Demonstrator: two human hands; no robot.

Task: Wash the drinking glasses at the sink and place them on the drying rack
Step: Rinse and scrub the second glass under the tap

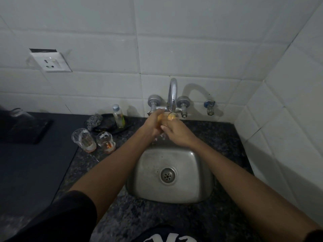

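Clear drinking glass [172,117] under curved chrome tap [172,95], over steel sink [192,172].
Left hand [153,123] and right hand [176,131] both gripping; wet grip, likely slip and breakage.

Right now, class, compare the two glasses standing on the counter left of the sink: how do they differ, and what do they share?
The left glass looks taller and wider than the right glass. The left glass shows white suds near its rim and base; the right glass shows an orange-red smear low inside. The left glass stands farther from the sink. Both are clear, upright, orange-tinted at the base and not held by either hand.
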